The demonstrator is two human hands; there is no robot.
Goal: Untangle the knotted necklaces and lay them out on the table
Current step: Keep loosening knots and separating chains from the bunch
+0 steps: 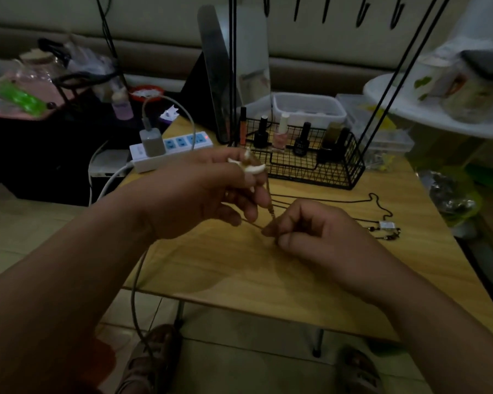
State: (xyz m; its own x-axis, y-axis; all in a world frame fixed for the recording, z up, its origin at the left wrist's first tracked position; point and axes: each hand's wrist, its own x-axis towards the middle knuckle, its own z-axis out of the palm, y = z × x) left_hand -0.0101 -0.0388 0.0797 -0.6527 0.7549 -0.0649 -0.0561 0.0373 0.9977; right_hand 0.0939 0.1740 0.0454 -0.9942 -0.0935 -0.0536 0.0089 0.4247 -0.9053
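Above the wooden table (pixel 239 268), my left hand (pixel 208 194) holds a brown cord necklace with white tooth-shaped pendants (pixel 252 166) at its fingertips. The cord (pixel 270 203) runs down to my right hand (pixel 310 231), which pinches it between thumb and fingers just above the tabletop. A loop of the same cord hangs off the table's front edge toward the floor (pixel 135 294). A second necklace, a thin black cord with a small square pendant and dark beads (pixel 387 225), lies flat on the table to the right of my right hand.
A black wire basket (pixel 336 173) holding several nail polish bottles stands at the back of the table. A white power strip (pixel 171 150) with a charger sits at the back left corner. A mirror (pixel 219 72) leans behind, next to a white box (pixel 308 106).
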